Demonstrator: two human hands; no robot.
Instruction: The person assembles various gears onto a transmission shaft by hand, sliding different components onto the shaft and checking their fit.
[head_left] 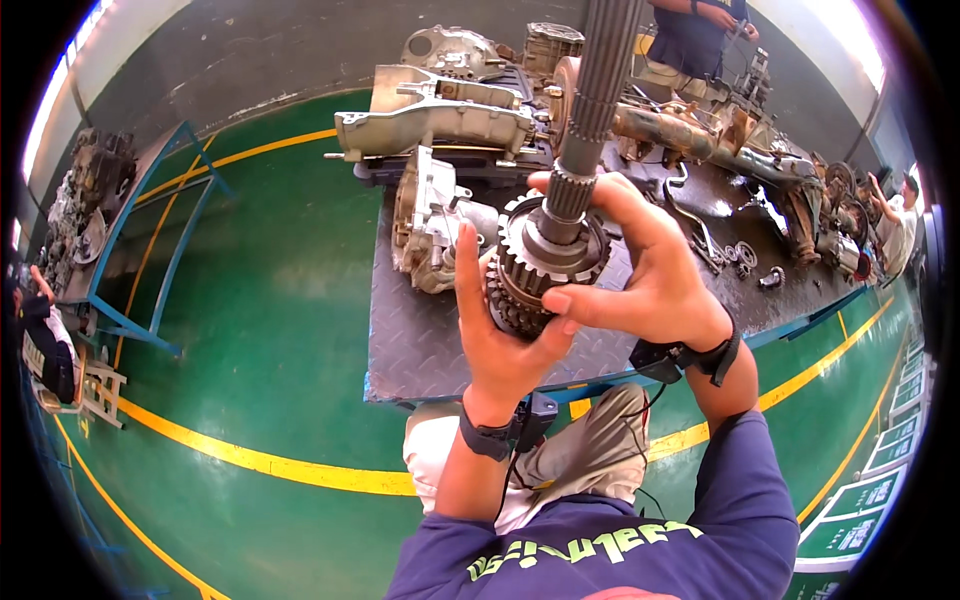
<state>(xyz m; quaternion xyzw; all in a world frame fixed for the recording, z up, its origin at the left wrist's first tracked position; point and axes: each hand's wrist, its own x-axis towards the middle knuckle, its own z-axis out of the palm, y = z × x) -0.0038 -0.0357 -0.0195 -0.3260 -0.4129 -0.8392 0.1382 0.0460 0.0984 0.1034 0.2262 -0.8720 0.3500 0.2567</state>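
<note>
A splined steel gear shaft (592, 110) stands nearly upright in front of me, tilted slightly, its top running out of the picture. Toothed gears (535, 262) sit around its lower part. My right hand (655, 275) curls round the gears from the right, thumb across the front and fingers behind the shaft. From below and the left, my left hand (510, 350) cups the lower gears, its index finger pointing up along their side. The two thumbs come close together at the front. Some left fingertips are hidden behind the gears.
The steel-topped bench (430, 345) carries an aluminium housing (430, 220), larger castings (440, 125), a rusty axle (690, 135) and small rings (740, 255). A blue-framed stand (165, 265) is at the left. One person (690, 40) works across the bench, others at both sides.
</note>
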